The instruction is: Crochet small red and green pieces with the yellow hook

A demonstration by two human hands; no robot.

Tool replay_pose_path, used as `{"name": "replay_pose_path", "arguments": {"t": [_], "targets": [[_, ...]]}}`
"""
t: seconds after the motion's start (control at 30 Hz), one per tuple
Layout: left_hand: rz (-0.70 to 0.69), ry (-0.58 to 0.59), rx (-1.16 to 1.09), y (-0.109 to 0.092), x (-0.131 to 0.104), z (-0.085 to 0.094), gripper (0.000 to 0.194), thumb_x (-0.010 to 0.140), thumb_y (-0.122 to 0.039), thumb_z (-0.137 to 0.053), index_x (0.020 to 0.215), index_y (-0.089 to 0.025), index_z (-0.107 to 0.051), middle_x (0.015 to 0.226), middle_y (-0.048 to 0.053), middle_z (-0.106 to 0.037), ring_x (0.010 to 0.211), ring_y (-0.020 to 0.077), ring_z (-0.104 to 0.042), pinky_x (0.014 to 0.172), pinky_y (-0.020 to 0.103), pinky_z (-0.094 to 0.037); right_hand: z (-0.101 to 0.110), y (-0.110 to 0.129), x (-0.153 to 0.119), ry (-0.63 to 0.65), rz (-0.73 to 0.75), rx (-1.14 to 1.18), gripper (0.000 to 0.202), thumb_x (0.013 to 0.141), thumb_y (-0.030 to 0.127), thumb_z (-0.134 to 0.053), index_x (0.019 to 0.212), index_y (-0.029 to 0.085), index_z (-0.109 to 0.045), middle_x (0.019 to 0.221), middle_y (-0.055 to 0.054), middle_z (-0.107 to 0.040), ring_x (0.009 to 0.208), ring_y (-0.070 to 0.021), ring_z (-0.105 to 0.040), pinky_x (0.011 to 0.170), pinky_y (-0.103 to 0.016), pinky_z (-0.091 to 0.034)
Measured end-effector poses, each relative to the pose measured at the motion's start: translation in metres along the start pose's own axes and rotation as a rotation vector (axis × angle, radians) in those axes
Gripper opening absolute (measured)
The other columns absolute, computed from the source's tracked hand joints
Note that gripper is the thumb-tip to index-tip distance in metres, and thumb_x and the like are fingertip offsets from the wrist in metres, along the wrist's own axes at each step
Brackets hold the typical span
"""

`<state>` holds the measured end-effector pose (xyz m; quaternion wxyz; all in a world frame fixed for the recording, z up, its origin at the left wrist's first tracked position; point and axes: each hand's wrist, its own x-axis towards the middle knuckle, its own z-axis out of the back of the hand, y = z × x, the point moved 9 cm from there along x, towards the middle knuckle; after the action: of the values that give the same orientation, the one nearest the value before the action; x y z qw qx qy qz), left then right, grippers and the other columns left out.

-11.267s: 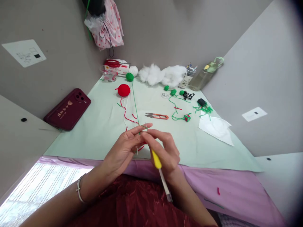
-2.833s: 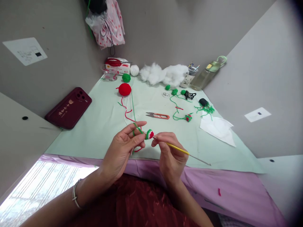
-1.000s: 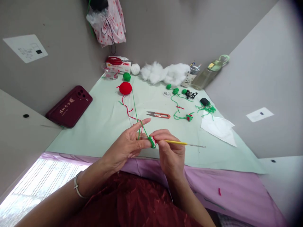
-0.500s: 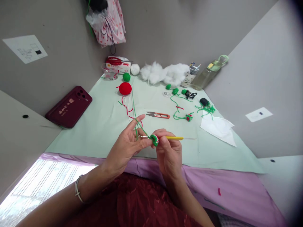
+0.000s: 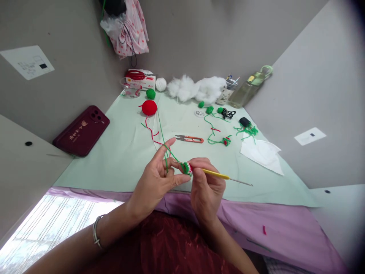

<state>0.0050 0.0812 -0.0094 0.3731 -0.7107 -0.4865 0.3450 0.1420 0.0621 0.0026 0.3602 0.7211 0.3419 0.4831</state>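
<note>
Between both hands is a small crocheted piece (image 5: 187,168) in green, white and red. My left hand (image 5: 154,180) pinches its near edge with the thumb and a finger behind. Its index finger points up, with green yarn (image 5: 161,127) looped over it. My right hand (image 5: 207,186) is closed around a crochet hook (image 5: 215,174) with a yellow handle. One metal end of the hook passes at the crocheted piece toward the left fingers; the other sticks out to the right. Just beyond the hands lie orange thread snips (image 5: 190,139).
A red yarn ball (image 5: 149,108), green yarn ball (image 5: 150,94) and white stuffing (image 5: 196,89) lie toward the back. The phone (image 5: 82,131) is at left. A bottle (image 5: 248,89), small green crocheted pieces (image 5: 209,110) and white paper (image 5: 261,155) are at right.
The crochet hook has tilted, its right end swinging lower and further right as my right hand turned. The left thumb has straightened along the lower edge of the crocheted piece.
</note>
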Motion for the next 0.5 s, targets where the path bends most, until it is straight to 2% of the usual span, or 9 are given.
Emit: {"name": "replay_pose_path", "arguments": {"t": [0.23, 0.37, 0.5], "targets": [[0.035, 0.056, 0.059, 0.003, -0.002, -0.003, 0.098, 0.082, -0.010, -0.082, 0.166, -0.023, -0.032, 0.064, -0.012, -0.049, 0.053, 0.0062, -0.030, 0.053, 0.021, -0.028, 0.001, -0.008, 0.003, 0.021, -0.079, 0.085, 0.011, 0.096, 0.027, -0.075, 0.095, 0.033, -0.084, 0.088, 0.000, -0.076, 0.089, -0.0172, -0.066, 0.080, -0.032, -0.052], [0.054, 0.073, 0.015, 0.003, -0.002, -0.004, 0.100, 0.080, -0.009, -0.083, 0.165, -0.023, -0.033, 0.069, -0.011, -0.054, 0.051, 0.0041, -0.030, 0.052, 0.021, -0.028, -0.001, -0.011, 0.007, 0.040, -0.134, 0.130, 0.008, 0.093, 0.033, -0.078, 0.090, 0.031, -0.085, 0.086, -0.002, -0.075, 0.085, -0.0171, -0.066, 0.075, -0.031, -0.052], [0.073, 0.064, -0.016, 0.002, -0.002, -0.005, 0.096, 0.078, -0.012, -0.085, 0.162, -0.024, -0.038, 0.083, -0.007, -0.064, 0.052, 0.0023, -0.035, 0.052, 0.020, -0.030, -0.002, -0.012, 0.010, 0.050, -0.168, 0.148, 0.012, 0.090, 0.038, -0.080, 0.085, 0.028, -0.085, 0.082, -0.003, -0.073, 0.079, -0.0180, -0.065, 0.068, -0.031, -0.052]]}}
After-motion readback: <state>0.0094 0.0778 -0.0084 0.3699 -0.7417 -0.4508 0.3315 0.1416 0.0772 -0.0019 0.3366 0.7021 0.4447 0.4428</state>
